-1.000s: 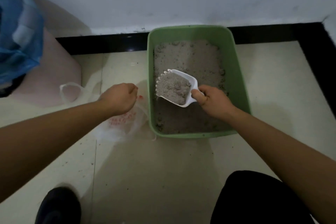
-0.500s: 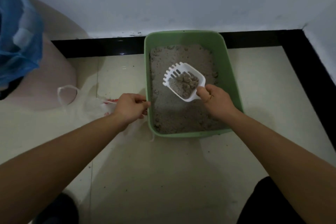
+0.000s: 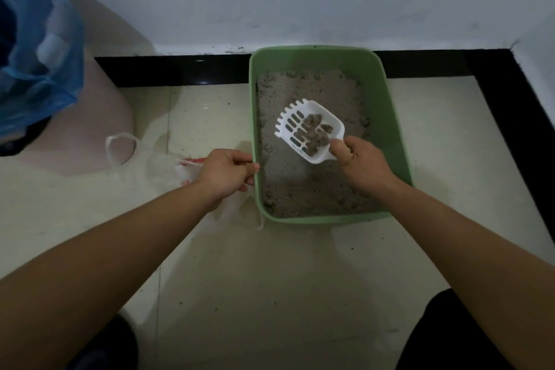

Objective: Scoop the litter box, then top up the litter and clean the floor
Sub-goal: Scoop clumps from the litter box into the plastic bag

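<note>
A green litter box (image 3: pixel 396 141) stands on the floor against the wall, filled with grey litter (image 3: pixel 303 189). My right hand (image 3: pixel 365 162) grips the handle of a white slotted scoop (image 3: pixel 309 131) held above the litter. Several dark clumps (image 3: pixel 318 132) lie in the scoop. My left hand (image 3: pixel 228 171) pinches the edge of a thin clear plastic bag (image 3: pixel 168 165) with red print, right beside the box's left rim.
A pink bin (image 3: pixel 90 135) lined with a blue bag (image 3: pixel 36 69) stands at the left. Black skirting runs along the wall and the right side. Litter grains speckle the cream floor tiles (image 3: pixel 270 294). My dark-clothed knees sit at the bottom corners.
The loose litter has sifted out of the scoop, leaving only clumps. My left hand has moved right with the bag edge to the box's left rim.
</note>
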The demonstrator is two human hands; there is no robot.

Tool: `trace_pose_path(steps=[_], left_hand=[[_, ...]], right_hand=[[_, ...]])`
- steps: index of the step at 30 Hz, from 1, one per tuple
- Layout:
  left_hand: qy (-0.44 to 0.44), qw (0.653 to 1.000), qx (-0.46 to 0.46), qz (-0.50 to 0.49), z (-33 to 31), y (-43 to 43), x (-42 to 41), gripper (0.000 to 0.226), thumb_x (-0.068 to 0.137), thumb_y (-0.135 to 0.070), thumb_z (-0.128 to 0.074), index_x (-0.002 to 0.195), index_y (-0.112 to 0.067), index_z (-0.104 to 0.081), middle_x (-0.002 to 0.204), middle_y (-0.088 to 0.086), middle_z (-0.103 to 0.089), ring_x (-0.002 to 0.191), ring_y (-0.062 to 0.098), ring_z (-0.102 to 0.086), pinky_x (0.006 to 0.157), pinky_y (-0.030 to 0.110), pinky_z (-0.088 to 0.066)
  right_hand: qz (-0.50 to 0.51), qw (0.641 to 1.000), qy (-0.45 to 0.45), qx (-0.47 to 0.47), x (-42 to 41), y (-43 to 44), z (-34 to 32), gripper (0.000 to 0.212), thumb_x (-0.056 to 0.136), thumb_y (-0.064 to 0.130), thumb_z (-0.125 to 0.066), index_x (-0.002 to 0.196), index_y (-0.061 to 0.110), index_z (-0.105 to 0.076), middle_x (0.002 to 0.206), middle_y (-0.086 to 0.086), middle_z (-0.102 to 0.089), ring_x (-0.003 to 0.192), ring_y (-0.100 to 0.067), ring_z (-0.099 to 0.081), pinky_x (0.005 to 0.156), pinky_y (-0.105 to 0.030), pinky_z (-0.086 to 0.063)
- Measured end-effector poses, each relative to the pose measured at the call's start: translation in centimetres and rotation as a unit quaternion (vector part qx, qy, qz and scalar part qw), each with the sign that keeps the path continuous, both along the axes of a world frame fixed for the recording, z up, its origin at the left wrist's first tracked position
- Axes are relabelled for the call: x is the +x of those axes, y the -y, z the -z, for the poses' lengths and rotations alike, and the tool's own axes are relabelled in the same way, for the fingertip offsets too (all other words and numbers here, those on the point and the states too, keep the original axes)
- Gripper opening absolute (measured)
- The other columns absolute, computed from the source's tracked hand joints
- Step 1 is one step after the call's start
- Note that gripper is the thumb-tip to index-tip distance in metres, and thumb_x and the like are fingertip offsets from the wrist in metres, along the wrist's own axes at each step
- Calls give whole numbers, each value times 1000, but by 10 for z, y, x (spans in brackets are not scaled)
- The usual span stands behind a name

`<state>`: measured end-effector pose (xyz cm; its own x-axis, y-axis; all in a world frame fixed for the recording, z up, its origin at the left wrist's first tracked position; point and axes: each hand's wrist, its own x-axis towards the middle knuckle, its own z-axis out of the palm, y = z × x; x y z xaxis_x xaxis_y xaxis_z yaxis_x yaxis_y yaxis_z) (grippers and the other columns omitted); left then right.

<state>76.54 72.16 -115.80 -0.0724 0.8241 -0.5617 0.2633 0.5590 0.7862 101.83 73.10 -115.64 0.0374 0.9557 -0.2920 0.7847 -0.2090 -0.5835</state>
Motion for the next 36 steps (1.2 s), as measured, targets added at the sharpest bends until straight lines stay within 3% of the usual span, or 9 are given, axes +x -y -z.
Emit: trace_pose_path(steps=[6,9,11,15,18,20,26,32,36], left_hand=[[-101,990,31,90,1,-12,-27,24,96,-11,-54,116,-8,-67,98,9,-68,76,18,-63,66,29,-51],[-437,820,139,342,4,-19,-70,54,87,-5,-58,138,-18,-48,133,9,-52,119,26,-50,96,37,-45],[-546,703,133,437,4,-19,-94,73,82,-7,-62,147,-21,-33,151,12,-31,140,31,-25,111,47,-30],[-612,620,53,489,11,-15,-123,81,85,-18,-62,151,-21,-17,158,13,-20,148,33,-5,114,59,-13],[-635,613,65,466,14,-12,-131,49,87,-23,-61,133,-22,-44,119,4,-63,122,26,-48,109,55,-23],[-644,622,80,438,11,-13,-132,29,88,-20,-56,117,-24,-56,103,0,-66,104,23,-56,102,46,-33],[-713,597,37,366,4,-13,-140,62,78,-22,-59,137,-18,-39,133,15,-44,125,35,-37,108,58,-22],[-680,671,-8,295,0,-13,-151,28,83,-5,-57,109,-15,-62,100,5,-63,91,23,-61,71,29,-35],[-642,723,18,253,1,-11,-153,28,84,0,-59,109,-9,-61,96,9,-59,84,28,-63,63,29,-39]], right_hand=[[-12,1000,12,-5,-12,-5,2,47,100,50,-41,88,8,-60,78,-8,-59,72,-24,-54,67,-36,-45],[-15,1000,17,-7,-13,-7,4,48,100,51,-41,90,9,-61,83,-11,-62,77,-28,-57,71,-38,-47],[-10,1000,13,-4,-13,-8,5,47,100,50,-41,90,10,-62,83,-11,-63,78,-29,-59,70,-39,-48],[-4,1000,23,-1,-18,-11,4,43,100,49,-42,84,13,-59,75,-4,-58,76,-28,-56,65,-36,-41],[-11,1000,15,12,-28,-14,-2,46,100,49,-42,82,9,-57,72,-7,-55,71,-27,-53,64,-36,-40],[-18,999,-4,31,-40,-17,-10,43,100,50,-43,75,16,-52,68,-2,-50,64,-21,-48,59,-34,-36],[-90,995,-33,3,-101,-13,-36,42,96,60,-44,75,25,-51,67,5,-52,59,-14,-49,51,-30,-33],[-280,948,149,25,-162,8,-18,58,93,71,-38,121,23,-56,79,9,-60,59,-6,-56,49,-21,-40],[-373,860,336,95,-185,16,-7,71,92,70,-37,131,13,-49,109,-11,-64,92,-25,-61,81,-38,-44]])
